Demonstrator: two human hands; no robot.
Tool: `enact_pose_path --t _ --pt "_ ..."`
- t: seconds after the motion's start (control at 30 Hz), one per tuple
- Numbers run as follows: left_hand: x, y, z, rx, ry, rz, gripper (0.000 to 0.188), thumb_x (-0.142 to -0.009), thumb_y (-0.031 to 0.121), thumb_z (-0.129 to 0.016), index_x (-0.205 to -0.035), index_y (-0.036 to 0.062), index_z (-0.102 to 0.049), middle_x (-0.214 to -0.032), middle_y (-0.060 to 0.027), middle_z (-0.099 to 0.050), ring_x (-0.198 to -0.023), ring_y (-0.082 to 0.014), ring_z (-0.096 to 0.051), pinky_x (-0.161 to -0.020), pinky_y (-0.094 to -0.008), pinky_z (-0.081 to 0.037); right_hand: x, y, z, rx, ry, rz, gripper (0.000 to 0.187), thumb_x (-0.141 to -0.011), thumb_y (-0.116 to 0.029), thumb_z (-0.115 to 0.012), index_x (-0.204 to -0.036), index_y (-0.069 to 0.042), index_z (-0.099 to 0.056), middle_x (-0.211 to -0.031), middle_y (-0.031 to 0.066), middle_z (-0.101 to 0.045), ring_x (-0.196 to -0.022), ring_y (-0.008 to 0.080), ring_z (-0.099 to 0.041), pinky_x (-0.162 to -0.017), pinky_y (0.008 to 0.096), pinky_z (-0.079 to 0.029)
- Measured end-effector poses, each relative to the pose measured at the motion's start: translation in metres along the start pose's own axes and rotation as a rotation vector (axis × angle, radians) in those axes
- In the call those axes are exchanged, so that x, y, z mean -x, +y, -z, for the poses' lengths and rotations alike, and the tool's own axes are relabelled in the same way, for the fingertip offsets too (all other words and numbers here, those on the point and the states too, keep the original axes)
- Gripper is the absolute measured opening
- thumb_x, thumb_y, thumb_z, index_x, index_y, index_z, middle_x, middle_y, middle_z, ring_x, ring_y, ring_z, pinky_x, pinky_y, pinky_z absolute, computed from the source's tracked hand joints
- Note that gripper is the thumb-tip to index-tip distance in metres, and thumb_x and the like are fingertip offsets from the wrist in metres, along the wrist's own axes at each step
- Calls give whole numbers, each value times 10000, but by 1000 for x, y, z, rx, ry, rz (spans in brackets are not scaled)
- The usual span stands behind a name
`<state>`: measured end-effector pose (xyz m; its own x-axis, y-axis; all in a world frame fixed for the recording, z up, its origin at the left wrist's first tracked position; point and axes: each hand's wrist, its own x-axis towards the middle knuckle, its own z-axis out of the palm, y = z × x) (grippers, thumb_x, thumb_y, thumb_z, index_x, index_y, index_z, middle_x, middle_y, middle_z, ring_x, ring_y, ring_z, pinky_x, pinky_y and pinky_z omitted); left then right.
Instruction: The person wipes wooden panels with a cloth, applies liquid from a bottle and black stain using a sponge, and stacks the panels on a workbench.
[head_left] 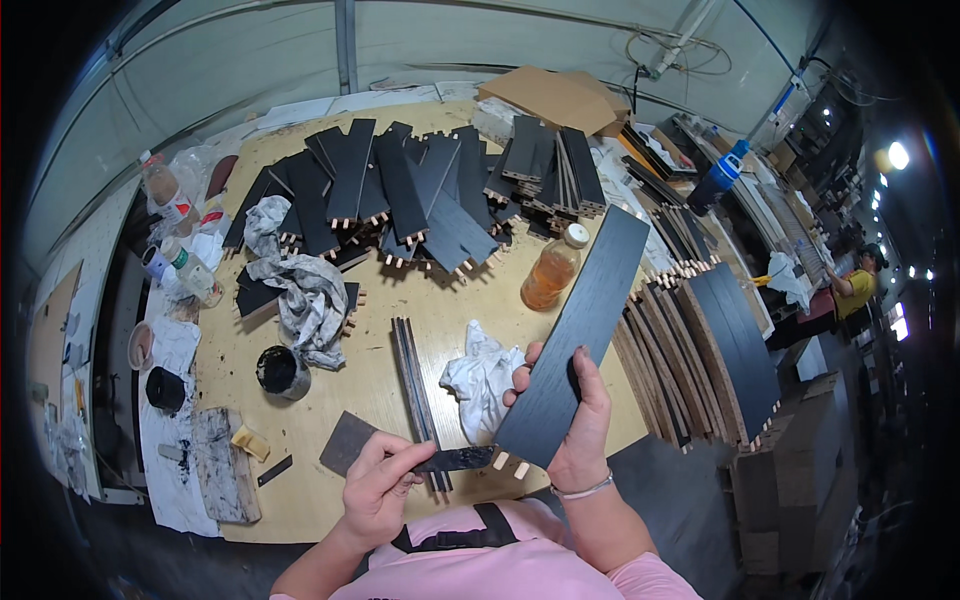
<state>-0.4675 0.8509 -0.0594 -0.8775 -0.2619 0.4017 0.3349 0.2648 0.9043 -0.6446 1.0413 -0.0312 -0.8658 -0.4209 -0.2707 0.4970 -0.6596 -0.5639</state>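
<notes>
My left hand (382,487) pinches a thin, flat, black-smeared scraper (462,458). Its far end is at the lower left corner of a long black wooden board (590,310); whether they touch I cannot tell. My right hand (582,425) grips that board, tilted, with the thumb on its face and the fingertips around its left edge. Two pale dowels (512,463) stick out of the board's lower end. Beneath the scraper lie narrow dark strips (408,375) on the table. A crumpled white rag (480,375) is left of the board.
Black doweled boards (400,190) are heaped at the back of the pale table (390,295); more boards (690,350) stand in a row at right. A bottle of amber liquid (550,268), a black-stained cup (283,372) and a grey-stained rag (310,305) are nearby. Far right, a person (850,290) sits.
</notes>
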Motion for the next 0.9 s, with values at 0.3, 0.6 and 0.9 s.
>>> enact_pose_path --t 0.3,0.6,0.9 --pt "3 -2 2 -42 -29 -67 298 -1055 -78 -633 -1323 -54 -762 -1099 -127 -634 -827 -152 -625 -728 -271 -533 8 -1 -7 -18 -41 -14 568 -1125 -547 -548 -1229 0 -664 -937 170 -722 -831 294 -716 -828 418 -630" --pt "1 1 6 -47 -40 -90 302 -1040 -103 -631 -1303 -61 -771 -1089 -129 -646 -803 -144 -627 -715 -264 -541 15 -4 -14 -56 -85 9 529 -1162 -486 -496 -1205 27 -620 -912 194 -711 -818 331 -731 -777 432 -633" --pt "6 6 4 75 -17 52 246 -1130 28 -593 -1291 -82 -744 -1028 -152 -690 -785 -169 -690 -708 -284 -584 17 -3 -17 -34 -133 101 543 -1154 -506 -514 -1191 23 -628 -918 180 -686 -847 305 -707 -807 430 -626"
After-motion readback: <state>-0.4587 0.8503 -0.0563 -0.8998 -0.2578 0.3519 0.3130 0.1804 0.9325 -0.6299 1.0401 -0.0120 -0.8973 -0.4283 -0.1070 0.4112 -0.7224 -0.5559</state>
